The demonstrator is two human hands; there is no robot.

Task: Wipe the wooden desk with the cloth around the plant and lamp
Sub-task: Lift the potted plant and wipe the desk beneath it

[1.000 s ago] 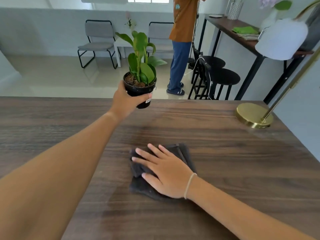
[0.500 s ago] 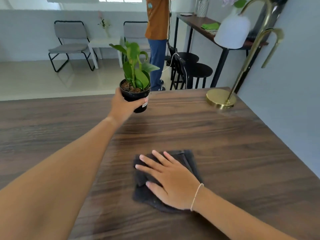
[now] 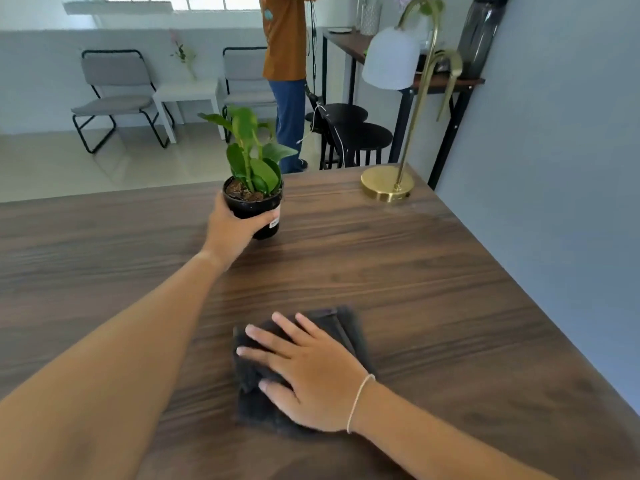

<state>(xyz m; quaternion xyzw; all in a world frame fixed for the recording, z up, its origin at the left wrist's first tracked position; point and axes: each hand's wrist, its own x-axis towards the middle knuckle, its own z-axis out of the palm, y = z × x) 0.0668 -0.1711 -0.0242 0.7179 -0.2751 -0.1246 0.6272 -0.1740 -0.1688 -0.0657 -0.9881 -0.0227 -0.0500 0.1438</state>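
Note:
My left hand (image 3: 232, 227) grips the black pot of a small green plant (image 3: 254, 181), whose base now looks to rest on the dark wooden desk (image 3: 433, 278) near its far edge. My right hand (image 3: 304, 370) lies flat with fingers spread on a folded dark grey cloth (image 3: 341, 323) in the middle of the desk. A brass lamp (image 3: 388, 183) with a white shade (image 3: 389, 58) stands at the desk's far right corner, well to the right of the plant.
A grey wall (image 3: 554, 168) runs along the desk's right side. Beyond the far edge stand a person (image 3: 287, 64), black stools (image 3: 360, 133), a tall side table (image 3: 349, 39) and two grey chairs (image 3: 110, 95).
My left hand has lowered the plant from mid-air down to the desk surface. My right hand stays pressed on the cloth, which has barely moved. The view has tilted and shifted.

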